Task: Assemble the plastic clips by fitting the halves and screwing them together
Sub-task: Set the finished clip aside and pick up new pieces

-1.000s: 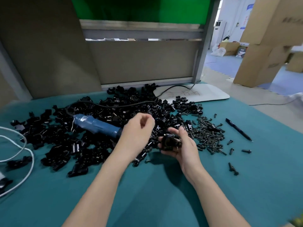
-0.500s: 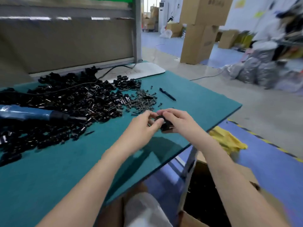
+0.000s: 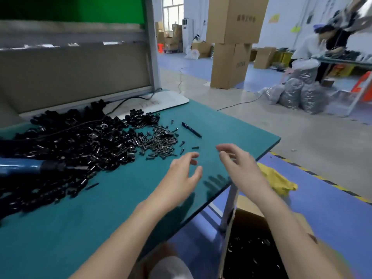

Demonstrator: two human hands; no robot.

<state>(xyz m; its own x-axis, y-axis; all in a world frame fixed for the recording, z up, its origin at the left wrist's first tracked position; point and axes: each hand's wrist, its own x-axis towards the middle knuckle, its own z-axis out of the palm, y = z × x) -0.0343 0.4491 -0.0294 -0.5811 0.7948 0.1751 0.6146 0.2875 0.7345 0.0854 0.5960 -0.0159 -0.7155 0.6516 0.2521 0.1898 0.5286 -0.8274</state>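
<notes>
A big heap of black plastic clip halves (image 3: 66, 150) covers the left of the teal table (image 3: 84, 228). To its right lies a small pile of dark screws (image 3: 161, 143). A blue electric screwdriver (image 3: 30, 168) rests on the heap at the far left. My left hand (image 3: 182, 178) hovers over the table's right part, fingers spread and empty. My right hand (image 3: 239, 166) hovers near the table's right edge, fingers loosely spread, holding nothing. No clip is in either hand.
A black pen (image 3: 191, 129) lies beyond the screws. A white board (image 3: 161, 101) lies at the table's back. An open cardboard box (image 3: 253, 248) holding black parts stands on the floor below my right arm, by a yellow cloth (image 3: 277, 180). A person works far right.
Half a second ago both hands pinched a black clip together; now they have parted and are empty, and the clip is gone from view. My view has swung right.
</notes>
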